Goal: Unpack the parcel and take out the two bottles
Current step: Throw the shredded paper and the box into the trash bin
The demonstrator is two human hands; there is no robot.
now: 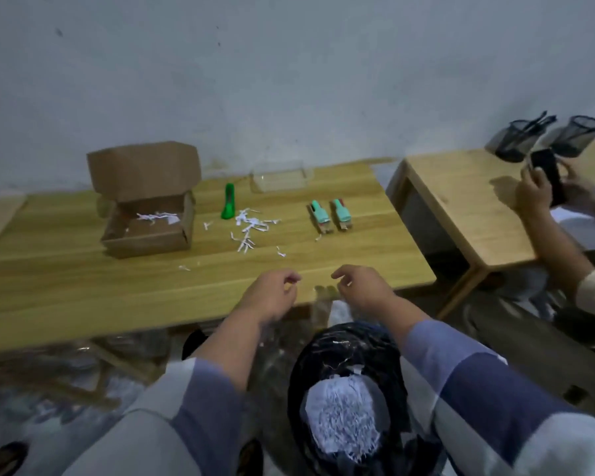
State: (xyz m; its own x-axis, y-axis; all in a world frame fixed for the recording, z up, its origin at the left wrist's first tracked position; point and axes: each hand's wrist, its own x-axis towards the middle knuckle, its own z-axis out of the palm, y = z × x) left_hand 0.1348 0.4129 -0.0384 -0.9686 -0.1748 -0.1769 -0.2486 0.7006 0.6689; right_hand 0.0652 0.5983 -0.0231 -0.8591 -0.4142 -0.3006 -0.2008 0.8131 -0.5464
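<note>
Both hands hover low in the frame's centre over the near table edge (pixel 83 304): the left hand (pixel 270 295) and right hand (pixel 364 290) are loosely curled, grasping nothing I can make out. Above them, right of centre, the two bottles (pixel 330 216) lie side by side on the wood. At upper left, the opened cardboard parcel (pixel 145 214) sits, well apart from either hand.
</note>
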